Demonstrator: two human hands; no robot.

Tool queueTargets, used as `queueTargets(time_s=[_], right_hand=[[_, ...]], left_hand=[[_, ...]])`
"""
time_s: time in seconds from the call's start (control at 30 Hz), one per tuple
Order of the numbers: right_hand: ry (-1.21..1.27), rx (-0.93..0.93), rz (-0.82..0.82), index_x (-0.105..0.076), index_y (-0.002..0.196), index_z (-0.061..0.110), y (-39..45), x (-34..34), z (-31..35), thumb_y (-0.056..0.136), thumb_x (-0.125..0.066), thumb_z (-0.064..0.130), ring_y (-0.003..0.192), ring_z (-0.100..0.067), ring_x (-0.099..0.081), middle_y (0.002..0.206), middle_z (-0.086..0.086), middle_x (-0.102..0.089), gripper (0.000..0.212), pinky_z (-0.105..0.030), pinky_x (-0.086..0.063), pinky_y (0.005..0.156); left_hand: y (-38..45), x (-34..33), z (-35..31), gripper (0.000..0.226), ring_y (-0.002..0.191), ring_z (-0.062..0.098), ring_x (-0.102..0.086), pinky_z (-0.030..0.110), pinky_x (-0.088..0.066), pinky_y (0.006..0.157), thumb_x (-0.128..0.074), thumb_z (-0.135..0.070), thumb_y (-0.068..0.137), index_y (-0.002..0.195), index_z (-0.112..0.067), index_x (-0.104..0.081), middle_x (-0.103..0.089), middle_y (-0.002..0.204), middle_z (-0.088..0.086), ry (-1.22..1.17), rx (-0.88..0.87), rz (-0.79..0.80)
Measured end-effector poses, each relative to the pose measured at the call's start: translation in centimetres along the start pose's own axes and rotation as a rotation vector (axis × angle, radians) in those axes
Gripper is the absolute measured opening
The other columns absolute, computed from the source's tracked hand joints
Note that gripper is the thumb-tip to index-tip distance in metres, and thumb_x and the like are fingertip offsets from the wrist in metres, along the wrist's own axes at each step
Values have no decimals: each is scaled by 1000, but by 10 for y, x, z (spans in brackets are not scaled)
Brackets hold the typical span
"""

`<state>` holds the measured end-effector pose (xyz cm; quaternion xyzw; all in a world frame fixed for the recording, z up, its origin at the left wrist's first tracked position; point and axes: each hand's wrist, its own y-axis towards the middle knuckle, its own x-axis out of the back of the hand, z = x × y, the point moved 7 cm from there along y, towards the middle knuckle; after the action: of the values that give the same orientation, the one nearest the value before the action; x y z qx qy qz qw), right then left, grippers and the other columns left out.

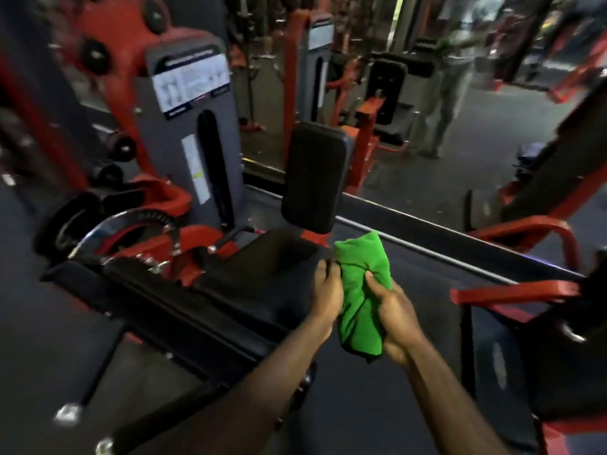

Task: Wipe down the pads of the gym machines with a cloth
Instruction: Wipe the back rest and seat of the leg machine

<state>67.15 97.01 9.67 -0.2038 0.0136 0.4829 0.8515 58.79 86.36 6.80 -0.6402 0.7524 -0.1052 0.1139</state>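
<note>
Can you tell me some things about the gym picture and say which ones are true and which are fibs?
1. The cloth is green. True.
2. Only one hand holds the cloth. False: the left hand and the right hand both grip it.
3. The cloth is pressed flat on the upright black back pad. False: it is bunched up in the hands, in front of the pad and not on it.
4. The machine frame is painted red. True.
5. Another person stands farther back in the gym. True.
</note>
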Motion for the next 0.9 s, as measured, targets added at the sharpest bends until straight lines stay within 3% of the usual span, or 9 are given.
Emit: queueTargets(time_s=[0.17, 0.37, 0.43, 0.5, 0.57, 0.7, 0.77, 0.83, 0.9], right_hand=[[-244, 5, 226, -70, 124, 17, 38, -65, -33, 107, -54, 18, 107, -30, -74, 113, -7, -78, 24, -55, -53, 105], [-592, 182, 599, -67, 130, 36, 50, -138, -71, 101, -59, 33, 117, -10, -68, 123, 13, -74, 30, -45, -50, 109], [-706, 248, 690, -57, 146, 31, 46, -148, -84, 95, -56, 49, 130, -7, -59, 142, 12, -63, 55, -34, -44, 115], [-801, 275, 786, -39, 158, 26, 36, -150, -102, 98, -57, 41, 144, -5, -43, 158, 10, -44, 64, -16, -30, 118], [-885, 315, 931, -28, 156, 35, 20, -152, -122, 100, -59, 31, 151, -10, -35, 163, 7, -36, 65, -19, -22, 122], [-986, 509, 1128, -29, 162, 33, 0, -149, -150, 95, -32, 81, 158, -6, -11, 172, 11, -16, 82, -33, -13, 129], [-938, 470, 1135, -45, 156, 31, 7, -151, -146, 101, -34, 70, 154, -9, -29, 166, 9, -35, 68, -25, -22, 125], [-935, 481, 1073, -60, 144, 28, 15, -158, -138, 101, -55, 47, 135, -14, -54, 146, 4, -59, 48, -6, -29, 109], [-990, 565, 1040, -57, 146, 25, 16, -166, -136, 96, -59, 45, 128, -19, -57, 141, 0, -60, 54, -11, -34, 107]], left_hand=[[23, 147, -14, 25, 110, 24, -62, 38, -47, 101, -69, -32, 88, 111, -23, -71, -67, 116, 2, 532, -323, -413], [3, 273, 6, 35, 113, 33, -60, 43, -47, 96, -58, -38, 82, 108, -18, -71, -66, 118, 5, 877, -231, -757], [-10, 290, 22, 52, 124, 37, -56, 47, -47, 104, -52, -41, 85, 123, -10, -67, -62, 132, 14, 939, -197, -832], [-20, 299, 38, 62, 133, 40, -51, 50, -43, 111, -46, -42, 90, 137, -2, -59, -55, 144, 21, 942, -154, -894], [-31, 305, 43, 67, 137, 40, -48, 50, -41, 114, -38, -43, 95, 143, 0, -53, -50, 149, 23, 908, -111, -981], [-36, 305, 42, 57, 140, 34, -47, 45, -40, 113, -43, -29, 100, 151, -6, -45, -46, 155, 16, 982, -2, -959], [-32, 301, 44, 55, 141, 33, -45, 44, -39, 113, -49, -22, 101, 154, -9, -41, -42, 159, 14, 1026, 41, -916], [-27, 299, 48, 56, 143, 33, -43, 43, -38, 114, -48, -23, 103, 156, -11, -38, -38, 161, 14, 1037, 76, -875], [-22, 296, 54, 57, 143, 34, -41, 44, -38, 114, -45, -24, 104, 159, -13, -33, -35, 162, 13, 1027, 109, -839]])
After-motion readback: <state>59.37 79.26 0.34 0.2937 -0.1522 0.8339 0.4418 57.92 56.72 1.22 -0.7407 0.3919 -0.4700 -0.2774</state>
